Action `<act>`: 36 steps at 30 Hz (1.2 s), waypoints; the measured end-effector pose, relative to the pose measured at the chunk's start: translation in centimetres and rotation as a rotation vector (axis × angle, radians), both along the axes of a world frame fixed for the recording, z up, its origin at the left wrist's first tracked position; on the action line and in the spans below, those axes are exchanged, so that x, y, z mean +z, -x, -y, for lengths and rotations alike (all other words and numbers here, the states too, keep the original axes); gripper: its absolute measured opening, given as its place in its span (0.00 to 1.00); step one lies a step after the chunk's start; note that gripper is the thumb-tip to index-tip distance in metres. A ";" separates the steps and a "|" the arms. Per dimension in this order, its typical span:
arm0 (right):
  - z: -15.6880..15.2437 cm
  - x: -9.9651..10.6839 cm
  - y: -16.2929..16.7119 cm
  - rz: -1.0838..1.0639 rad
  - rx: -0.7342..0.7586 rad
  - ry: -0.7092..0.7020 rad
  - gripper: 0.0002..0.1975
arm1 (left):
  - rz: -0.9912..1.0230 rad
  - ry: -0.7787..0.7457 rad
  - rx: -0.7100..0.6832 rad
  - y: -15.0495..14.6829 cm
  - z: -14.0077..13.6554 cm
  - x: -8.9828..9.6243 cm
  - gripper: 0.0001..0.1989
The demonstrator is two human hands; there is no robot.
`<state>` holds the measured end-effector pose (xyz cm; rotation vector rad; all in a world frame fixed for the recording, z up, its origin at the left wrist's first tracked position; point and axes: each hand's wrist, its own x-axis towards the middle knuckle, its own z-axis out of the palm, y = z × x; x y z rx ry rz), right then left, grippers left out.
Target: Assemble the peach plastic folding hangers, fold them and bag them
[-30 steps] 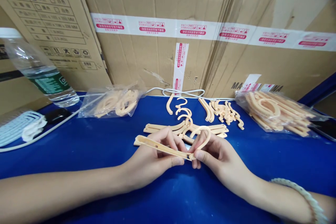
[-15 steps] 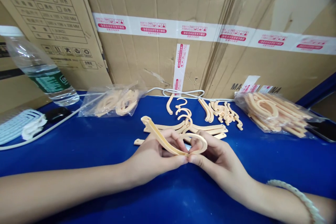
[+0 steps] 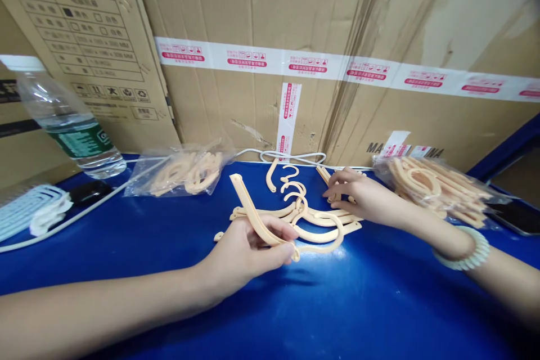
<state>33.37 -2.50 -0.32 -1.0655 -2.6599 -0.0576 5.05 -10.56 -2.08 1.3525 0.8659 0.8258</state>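
Note:
My left hand (image 3: 247, 253) is closed on a part-built cream plastic hanger, gripping its curved arm (image 3: 252, 211). A large round hook (image 3: 338, 230) reaches right from the arm's lower end. At the back right, my right hand (image 3: 358, 194) bends over loose cream arm pieces (image 3: 323, 173), fingers apart and tips down among them. It covers most of that group. Behind the left hand lie several cream hangers (image 3: 337, 217) stacked together, with small hooks (image 3: 290, 170) and a single arm piece (image 3: 271, 175) farther back.
Clear bags of hanger parts lie at left (image 3: 185, 171) and right (image 3: 426, 183). A water bottle (image 3: 80, 135), white cable (image 3: 143, 171) and pale blue hairbrush (image 3: 25, 208) are on the left. Cardboard boxes (image 3: 253, 5) wall off the back; a phone (image 3: 517, 216) lies far right.
My right hand has let go of the hanger piece and moved back and right to the loose parts. The left hand still holds the piece, and the view has tilted up slightly.

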 end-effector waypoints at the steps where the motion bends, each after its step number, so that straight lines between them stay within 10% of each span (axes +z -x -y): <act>1: -0.1 -0.3 -0.1 0.003 -0.002 0.011 0.09 | -0.011 -0.009 0.006 0.1 0.0 0.0 0.07; 8: 0.4 -0.1 0.9 -0.238 -0.024 0.147 0.07 | -0.048 0.050 0.029 0.3 -0.1 -0.3 0.14; 18: 5.2 2.1 4.7 -1.225 -0.179 0.317 0.11 | 0.003 -0.014 0.030 0.2 -0.1 0.0 0.08; 36: 9.1 -0.7 8.6 -1.417 -0.178 1.204 0.17 | 0.089 0.004 0.002 0.1 -0.1 -0.1 0.14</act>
